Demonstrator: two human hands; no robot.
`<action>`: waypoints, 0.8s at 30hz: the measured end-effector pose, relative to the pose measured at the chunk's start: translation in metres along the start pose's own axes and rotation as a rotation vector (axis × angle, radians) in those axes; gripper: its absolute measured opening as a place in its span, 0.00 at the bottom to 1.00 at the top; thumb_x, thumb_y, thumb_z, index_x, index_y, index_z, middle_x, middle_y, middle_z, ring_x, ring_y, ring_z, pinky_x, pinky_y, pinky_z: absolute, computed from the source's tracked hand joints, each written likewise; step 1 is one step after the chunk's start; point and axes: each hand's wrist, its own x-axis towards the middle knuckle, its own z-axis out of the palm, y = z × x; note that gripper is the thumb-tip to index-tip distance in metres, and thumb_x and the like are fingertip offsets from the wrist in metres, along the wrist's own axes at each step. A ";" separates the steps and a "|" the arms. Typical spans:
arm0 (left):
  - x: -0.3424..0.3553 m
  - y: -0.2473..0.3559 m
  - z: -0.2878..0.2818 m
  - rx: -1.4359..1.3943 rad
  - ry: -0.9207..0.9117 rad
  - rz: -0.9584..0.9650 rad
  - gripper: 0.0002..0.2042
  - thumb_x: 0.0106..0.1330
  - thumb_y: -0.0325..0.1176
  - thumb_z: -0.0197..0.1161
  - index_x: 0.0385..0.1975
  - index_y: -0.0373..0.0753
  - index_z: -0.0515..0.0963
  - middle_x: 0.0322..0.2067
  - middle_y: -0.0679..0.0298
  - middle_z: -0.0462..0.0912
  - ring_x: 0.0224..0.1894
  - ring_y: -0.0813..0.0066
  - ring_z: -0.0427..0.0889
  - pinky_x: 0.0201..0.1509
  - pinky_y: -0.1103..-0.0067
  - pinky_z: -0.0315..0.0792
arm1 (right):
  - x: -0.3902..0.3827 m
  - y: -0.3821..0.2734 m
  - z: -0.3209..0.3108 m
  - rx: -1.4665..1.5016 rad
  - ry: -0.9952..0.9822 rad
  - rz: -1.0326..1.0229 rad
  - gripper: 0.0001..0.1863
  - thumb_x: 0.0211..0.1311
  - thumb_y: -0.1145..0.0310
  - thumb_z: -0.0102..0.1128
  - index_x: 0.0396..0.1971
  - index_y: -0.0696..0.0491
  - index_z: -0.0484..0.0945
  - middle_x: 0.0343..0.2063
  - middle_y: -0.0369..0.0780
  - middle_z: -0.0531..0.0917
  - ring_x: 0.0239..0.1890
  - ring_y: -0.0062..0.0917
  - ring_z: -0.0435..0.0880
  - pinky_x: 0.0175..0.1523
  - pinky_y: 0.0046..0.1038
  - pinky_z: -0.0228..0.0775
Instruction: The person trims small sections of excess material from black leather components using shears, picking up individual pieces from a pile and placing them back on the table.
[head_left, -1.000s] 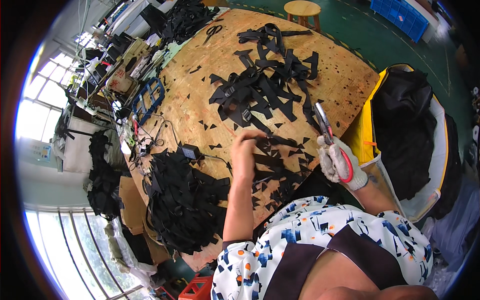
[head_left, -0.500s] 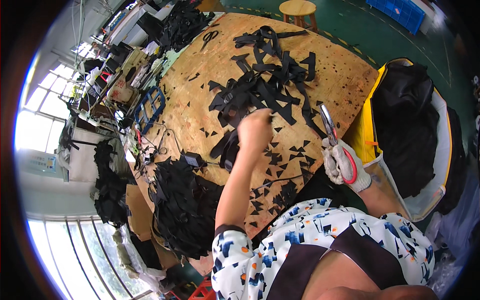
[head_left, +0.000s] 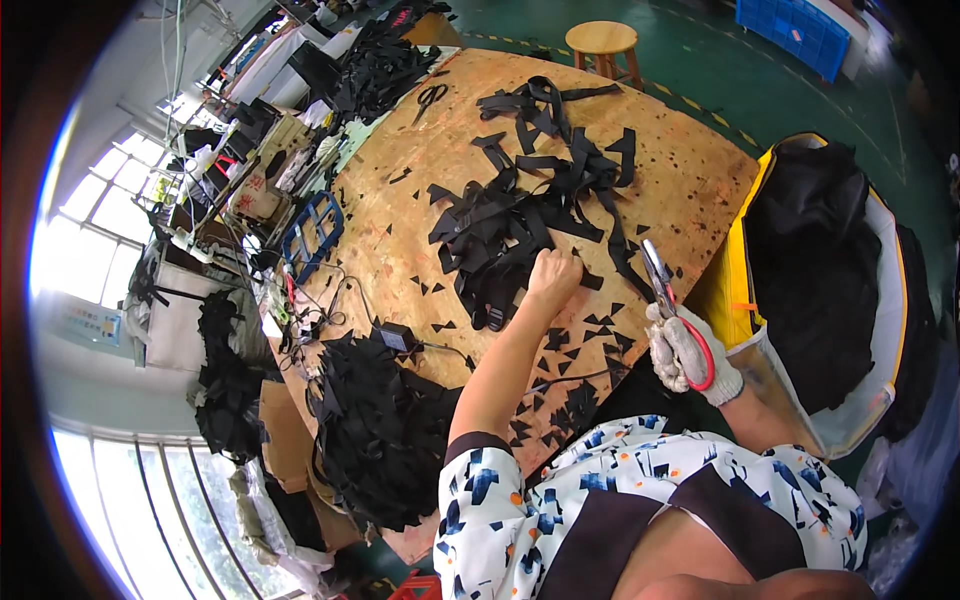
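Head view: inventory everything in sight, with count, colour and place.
Table: 1, brown, centre
Strap pile: 1, black, middle of table
Strap heap: 1, black, table's near left
Scraps: many, black, mostly near side
Black scissors: 1, black, table's far left
Red-handled scissors: 1, red and silver, right hand
Slotted frame: 1, blue, table's left edge
Adapter: 1, black, beside strap heap
Stool: 1, tan, beyond table
Crate: 1, blue, far right
Bag: 1, yellow and white, right of table
Clutter: uncountable, mixed, upper left
Windows: 2, bright, left
Shirt: 1, patterned white, bottom
Left hand: 1, bare, at strap pile
Right hand: 1, white-gloved, near table edge
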 end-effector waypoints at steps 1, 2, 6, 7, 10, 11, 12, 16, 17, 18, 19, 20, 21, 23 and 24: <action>-0.004 0.001 -0.002 -0.005 0.010 0.002 0.03 0.54 0.30 0.56 0.26 0.40 0.75 0.27 0.63 0.78 0.34 0.71 0.78 0.37 0.76 0.68 | -0.001 0.001 0.000 -0.026 -0.021 -0.007 0.17 0.67 0.57 0.50 0.50 0.51 0.66 0.18 0.33 0.71 0.11 0.15 0.66 0.10 0.17 0.59; -0.005 0.003 -0.003 -0.011 0.005 0.009 0.03 0.54 0.30 0.56 0.26 0.40 0.75 0.27 0.63 0.78 0.34 0.71 0.78 0.37 0.76 0.68 | -0.001 0.000 0.000 -0.021 -0.012 -0.005 0.17 0.67 0.57 0.50 0.50 0.51 0.66 0.18 0.33 0.71 0.11 0.15 0.66 0.10 0.17 0.59; -0.005 0.006 -0.008 -0.022 0.050 0.013 0.04 0.55 0.30 0.56 0.29 0.40 0.75 0.29 0.64 0.77 0.35 0.72 0.79 0.34 0.78 0.69 | -0.001 -0.002 0.001 0.018 -0.052 -0.007 0.17 0.67 0.57 0.49 0.50 0.52 0.66 0.17 0.32 0.70 0.11 0.14 0.66 0.10 0.16 0.57; 0.000 0.008 -0.012 0.012 -0.015 0.008 0.05 0.55 0.30 0.56 0.30 0.40 0.75 0.30 0.64 0.77 0.34 0.72 0.79 0.34 0.78 0.69 | 0.001 -0.002 -0.003 0.023 -0.030 -0.006 0.16 0.65 0.58 0.51 0.48 0.49 0.68 0.17 0.34 0.73 0.10 0.18 0.68 0.10 0.19 0.60; 0.009 0.009 -0.019 0.116 -0.036 0.069 0.05 0.54 0.30 0.56 0.29 0.41 0.77 0.29 0.65 0.79 0.30 0.70 0.80 0.33 0.78 0.69 | -0.001 -0.005 -0.005 -0.056 0.013 -0.045 0.14 0.64 0.56 0.50 0.45 0.45 0.71 0.18 0.36 0.76 0.09 0.22 0.70 0.09 0.23 0.63; 0.011 0.010 -0.020 0.134 -0.091 0.112 0.04 0.54 0.30 0.57 0.27 0.41 0.78 0.28 0.65 0.79 0.30 0.70 0.80 0.33 0.78 0.69 | -0.002 -0.005 -0.008 0.020 0.003 -0.011 0.14 0.64 0.55 0.50 0.45 0.45 0.71 0.17 0.35 0.76 0.09 0.22 0.71 0.09 0.24 0.63; 0.013 0.010 -0.020 0.152 -0.144 0.159 0.04 0.54 0.30 0.57 0.25 0.41 0.79 0.27 0.65 0.80 0.31 0.70 0.81 0.33 0.78 0.69 | -0.002 -0.006 -0.010 0.096 -0.004 0.019 0.14 0.65 0.55 0.49 0.44 0.45 0.71 0.17 0.35 0.76 0.09 0.22 0.71 0.09 0.24 0.63; 0.013 0.013 -0.019 0.101 -0.124 0.130 0.04 0.54 0.30 0.58 0.23 0.42 0.80 0.25 0.65 0.80 0.32 0.70 0.81 0.32 0.77 0.69 | -0.002 -0.009 -0.014 0.165 0.019 0.057 0.13 0.64 0.55 0.49 0.43 0.45 0.72 0.16 0.36 0.76 0.08 0.23 0.71 0.08 0.25 0.63; 0.011 0.011 -0.019 0.069 -0.160 0.098 0.04 0.54 0.30 0.58 0.25 0.42 0.80 0.25 0.65 0.80 0.32 0.71 0.81 0.32 0.76 0.70 | 0.001 -0.010 -0.016 0.160 0.002 0.045 0.13 0.65 0.55 0.49 0.43 0.45 0.72 0.16 0.36 0.76 0.08 0.23 0.72 0.07 0.26 0.63; 0.008 0.013 -0.018 0.033 -0.199 0.068 0.05 0.54 0.30 0.58 0.26 0.42 0.80 0.26 0.65 0.80 0.33 0.71 0.81 0.32 0.76 0.70 | 0.000 -0.012 -0.016 0.157 -0.010 0.037 0.13 0.65 0.55 0.49 0.42 0.45 0.71 0.15 0.36 0.76 0.08 0.23 0.72 0.07 0.26 0.63; 0.006 0.013 -0.017 0.078 -0.115 0.082 0.06 0.53 0.29 0.58 0.29 0.41 0.80 0.26 0.64 0.81 0.32 0.70 0.81 0.32 0.75 0.71 | -0.002 -0.014 -0.015 0.070 0.001 -0.040 0.12 0.65 0.56 0.50 0.42 0.46 0.71 0.15 0.36 0.75 0.08 0.22 0.71 0.07 0.24 0.62; 0.005 0.013 -0.017 0.074 -0.166 0.121 0.07 0.53 0.30 0.58 0.31 0.39 0.80 0.26 0.63 0.81 0.32 0.70 0.81 0.33 0.75 0.71 | -0.007 -0.014 -0.011 0.028 -0.026 -0.110 0.12 0.65 0.58 0.52 0.43 0.48 0.71 0.14 0.34 0.74 0.08 0.20 0.70 0.07 0.22 0.62; 0.006 0.012 -0.019 0.079 -0.205 0.127 0.07 0.54 0.30 0.58 0.31 0.39 0.79 0.26 0.63 0.80 0.32 0.69 0.81 0.34 0.75 0.71 | -0.010 -0.017 -0.004 0.015 0.015 -0.128 0.12 0.65 0.59 0.52 0.44 0.49 0.71 0.15 0.34 0.74 0.08 0.19 0.69 0.07 0.21 0.62; 0.004 0.012 -0.020 0.081 -0.245 0.133 0.07 0.54 0.30 0.58 0.31 0.38 0.79 0.25 0.63 0.80 0.32 0.69 0.81 0.34 0.74 0.71 | -0.012 -0.019 -0.003 0.002 0.057 -0.144 0.13 0.65 0.60 0.52 0.45 0.49 0.71 0.15 0.33 0.73 0.09 0.17 0.69 0.07 0.20 0.61; 0.002 0.012 -0.017 0.050 -0.226 0.095 0.07 0.54 0.31 0.58 0.30 0.39 0.79 0.25 0.62 0.80 0.32 0.68 0.81 0.35 0.74 0.71 | -0.011 -0.020 -0.007 -0.023 0.067 -0.158 0.13 0.66 0.60 0.51 0.46 0.49 0.70 0.15 0.33 0.73 0.09 0.17 0.69 0.08 0.19 0.61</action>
